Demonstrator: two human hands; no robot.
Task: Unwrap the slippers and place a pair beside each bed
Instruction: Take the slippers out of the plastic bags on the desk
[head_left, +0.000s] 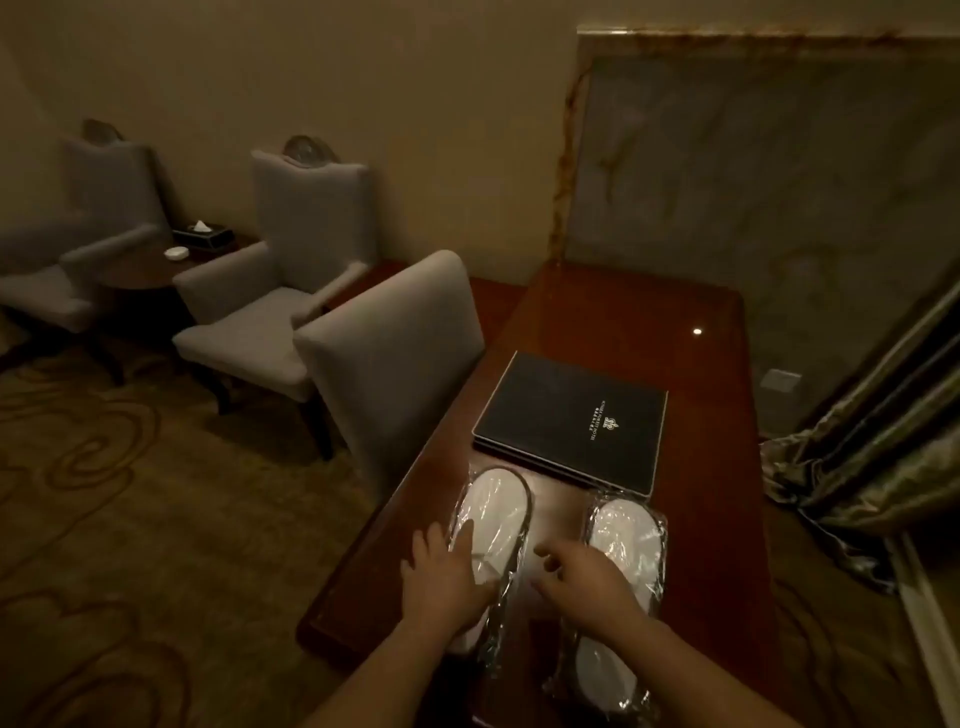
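A person's left hand lies spread on one wrapped slipper pack; the right hand, fingers loosely apart, hovers beside another pack on a desk.

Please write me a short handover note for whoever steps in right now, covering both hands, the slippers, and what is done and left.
Left hand: laid flat on the left slipper pack, fingers spread, not gripping.
Right hand: open, hovering at the inner edge of the right slipper pack; contact unclear.
Both packs lie side by side on the near end of the wooden desk, just in front of the black hotel folder. Each is still sealed in clear plastic.
Done: nothing unwrapped yet.
Left: open both wrappers, then set a pair beside each bed. No bed is in view here.
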